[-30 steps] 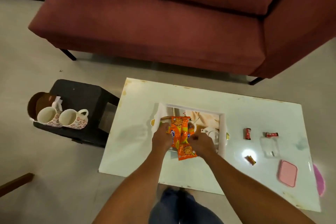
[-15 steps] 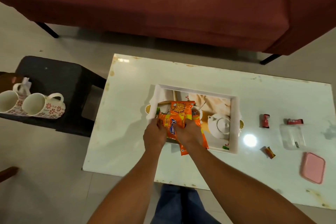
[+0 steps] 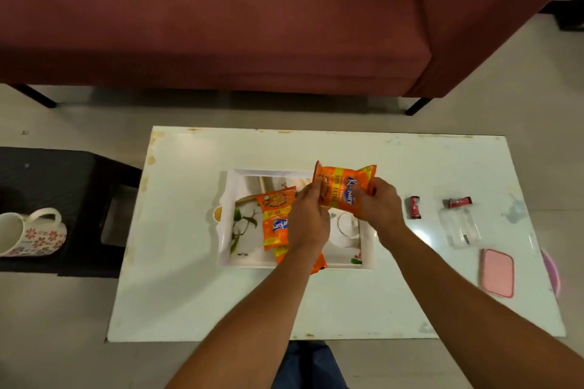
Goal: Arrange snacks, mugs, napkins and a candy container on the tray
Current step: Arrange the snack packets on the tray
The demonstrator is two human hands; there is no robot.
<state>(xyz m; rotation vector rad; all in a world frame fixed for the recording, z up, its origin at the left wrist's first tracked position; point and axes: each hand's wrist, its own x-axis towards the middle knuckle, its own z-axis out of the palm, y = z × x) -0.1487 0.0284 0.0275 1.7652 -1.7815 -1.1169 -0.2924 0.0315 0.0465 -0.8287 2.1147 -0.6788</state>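
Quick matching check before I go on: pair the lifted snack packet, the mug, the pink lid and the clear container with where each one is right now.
Things:
1. lifted packet
2. mug
3. pink lid
4. clear container

Places:
A. on the black stool, left of the table
B. near the table's right edge, closest to the person
C. held in both hands above the tray
D. on the table, beside a red candy

Pairs: 1-C, 2-A, 3-B, 4-D
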